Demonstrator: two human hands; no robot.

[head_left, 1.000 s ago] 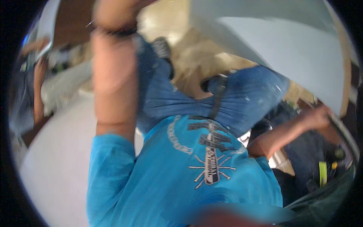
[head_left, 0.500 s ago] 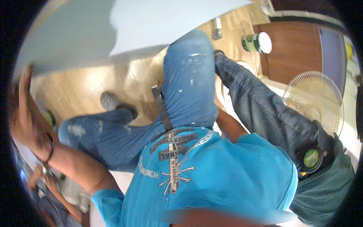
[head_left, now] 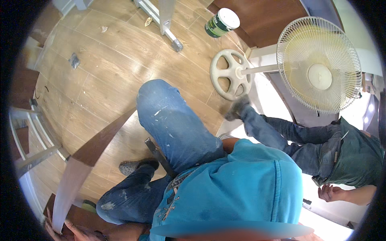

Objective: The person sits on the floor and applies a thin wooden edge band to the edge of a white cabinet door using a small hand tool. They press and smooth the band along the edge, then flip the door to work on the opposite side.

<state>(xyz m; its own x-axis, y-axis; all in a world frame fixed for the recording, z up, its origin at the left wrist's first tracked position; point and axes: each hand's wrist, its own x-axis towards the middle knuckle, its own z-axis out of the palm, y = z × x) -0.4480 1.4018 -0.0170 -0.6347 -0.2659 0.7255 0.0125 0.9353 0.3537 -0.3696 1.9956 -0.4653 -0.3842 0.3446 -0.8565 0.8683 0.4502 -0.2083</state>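
Note:
At the lower left, my left hand point(head_left: 74, 231) has its fingers and thumb on either side of the near end of a long thin panel point(head_left: 72, 178). Seen almost edge-on, this panel is pale near my hand and brown toward its far tip, which reaches to beside my raised knee. My right forearm point(head_left: 229, 145) shows only in part beside my thigh; the hand itself is hidden behind my leg and shirt. A dark strap-like piece point(head_left: 159, 154) sticks up from my waist.
A white standing fan point(head_left: 319, 76) and a green-and-white bucket point(head_left: 222, 23) stand at the right. Ladder legs point(head_left: 165, 24) rest on the wooden floor point(head_left: 108, 60) ahead; another metal frame point(head_left: 38, 140) is at left. A co-worker point(head_left: 333, 154) is at the right, one hand point(head_left: 331, 193) hanging.
The broad pale panel across the top now appears as a narrow strip at left. My left hand has come lower. The view has shifted, uncovering the floor, ladder legs and whole fan.

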